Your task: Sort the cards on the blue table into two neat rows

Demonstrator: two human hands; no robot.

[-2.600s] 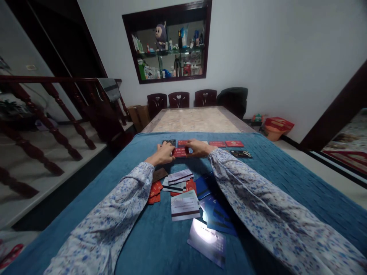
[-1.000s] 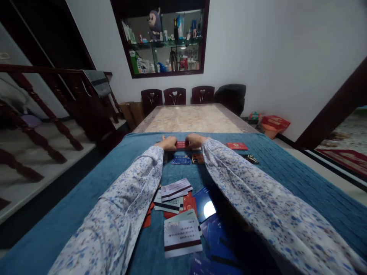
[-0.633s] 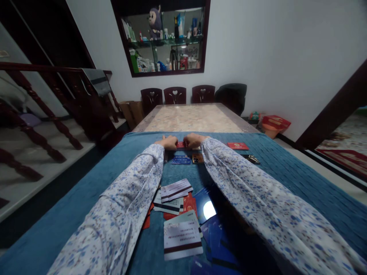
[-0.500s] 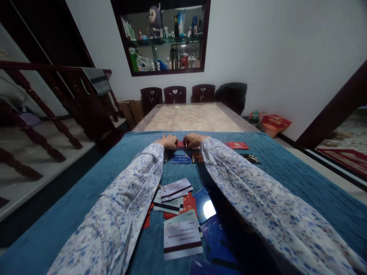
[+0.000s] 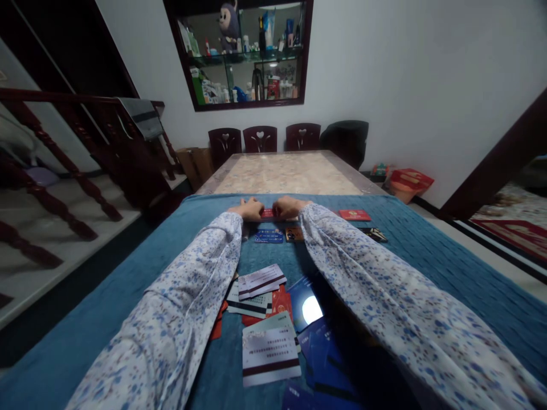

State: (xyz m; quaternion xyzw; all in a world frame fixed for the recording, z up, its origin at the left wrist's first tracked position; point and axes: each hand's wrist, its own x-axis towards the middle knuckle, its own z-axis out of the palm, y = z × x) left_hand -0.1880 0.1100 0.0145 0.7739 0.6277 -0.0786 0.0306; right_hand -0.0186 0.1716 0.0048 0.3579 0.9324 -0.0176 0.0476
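A red card [image 5: 267, 213] lies at the far part of the blue cloth, between my two hands. My left hand [image 5: 251, 209] has curled fingers closed at its left edge. My right hand [image 5: 289, 207] is closed at the card's right end and covers part of it. Just nearer to me lie a blue card [image 5: 269, 236] and an orange-and-black card [image 5: 294, 234], the latter partly behind my right sleeve. Another red card [image 5: 354, 215] and a black patterned card [image 5: 373, 234] are to the right.
Loose piles of white striped cards [image 5: 271, 353], red cards [image 5: 280, 302] and dark blue cards [image 5: 327, 353] lie between my forearms on the blue cloth [image 5: 141, 307]. Beyond is the bare tabletop [image 5: 286, 173], with chairs [image 5: 260, 139] behind it.
Both hands stay at the red card with almost no movement. The whole view has shifted very slightly.
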